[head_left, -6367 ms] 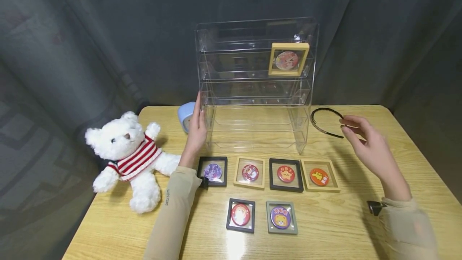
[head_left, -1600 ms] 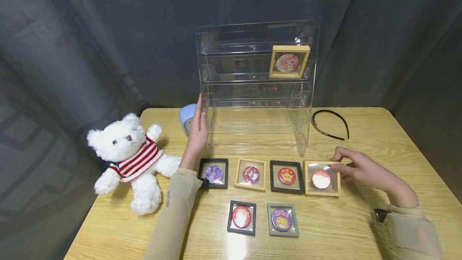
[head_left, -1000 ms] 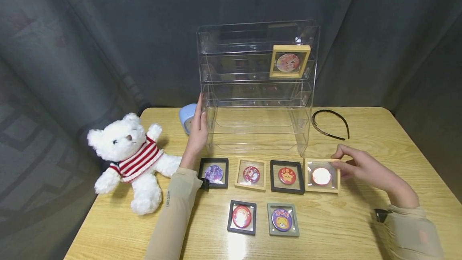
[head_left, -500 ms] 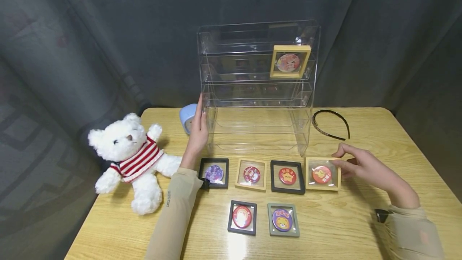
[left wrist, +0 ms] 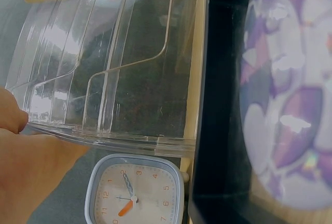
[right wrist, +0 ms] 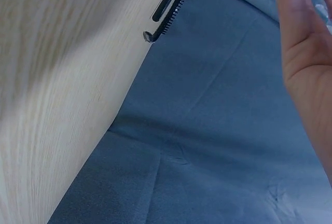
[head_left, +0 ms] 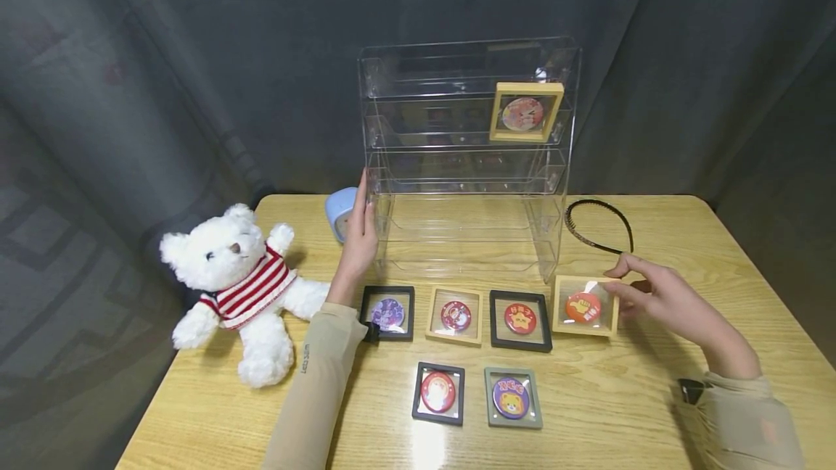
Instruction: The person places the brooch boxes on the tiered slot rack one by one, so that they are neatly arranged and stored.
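In the head view my left hand (head_left: pixel 358 238) holds the left side edge of a clear acrylic display rack (head_left: pixel 457 183), fingers along the outside and thumb at the front. The left wrist view shows thumb and fingers (left wrist: pixel 41 167) at that edge. My right hand (head_left: pixel 660 299) pinches the right edge of a yellow floating display frame (head_left: pixel 585 328), tilted, with an orange thumbs-up badge (head_left: pixel 583 307) inside. Another yellow frame (head_left: pixel 526 135) with a pink badge stands in the rack, upper right. In the right wrist view, my right hand (right wrist: pixel 308 42) shows only partly.
Black frames (head_left: pixel 548 325) (head_left: pixel 460 397) (head_left: pixel 411 314), a yellow frame (head_left: pixel 480 318) and a grey-green frame (head_left: pixel 537 401) lie on the wooden table (head_left: pixel 660 412). A blue clock (head_left: pixel 339 209) stands behind my left hand. A white teddy bear (head_left: pixel 261 347) sits left; a black headband (head_left: pixel 594 201) lies right.
My right hand has let go of the headband, which now lies on the table, and taken hold of the right-hand yellow frame, raising and tilting it slightly. My left hand stays at the rack.
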The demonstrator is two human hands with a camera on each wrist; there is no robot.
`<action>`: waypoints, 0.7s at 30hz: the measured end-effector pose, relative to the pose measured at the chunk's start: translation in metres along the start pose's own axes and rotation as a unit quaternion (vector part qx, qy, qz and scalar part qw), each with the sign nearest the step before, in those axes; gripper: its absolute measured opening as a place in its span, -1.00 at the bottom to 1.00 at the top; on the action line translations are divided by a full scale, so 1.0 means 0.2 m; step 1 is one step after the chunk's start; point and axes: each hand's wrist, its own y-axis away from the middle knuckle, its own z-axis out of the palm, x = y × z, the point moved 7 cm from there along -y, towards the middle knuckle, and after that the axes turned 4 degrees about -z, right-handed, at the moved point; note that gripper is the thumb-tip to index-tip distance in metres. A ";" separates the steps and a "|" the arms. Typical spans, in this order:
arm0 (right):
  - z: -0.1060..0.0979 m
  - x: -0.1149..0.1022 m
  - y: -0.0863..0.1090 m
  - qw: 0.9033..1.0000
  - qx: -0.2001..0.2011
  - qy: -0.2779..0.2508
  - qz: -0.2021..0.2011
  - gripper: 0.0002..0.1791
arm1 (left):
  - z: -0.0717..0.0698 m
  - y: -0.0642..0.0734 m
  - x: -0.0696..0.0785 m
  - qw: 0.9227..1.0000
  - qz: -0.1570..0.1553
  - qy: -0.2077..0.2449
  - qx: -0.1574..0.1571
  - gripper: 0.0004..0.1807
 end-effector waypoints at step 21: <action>-0.04 -0.05 -0.01 0.997 0.060 0.011 -0.038 -0.77 | 0.00 -0.01 0.01 1.000 0.012 0.000 0.010 -0.35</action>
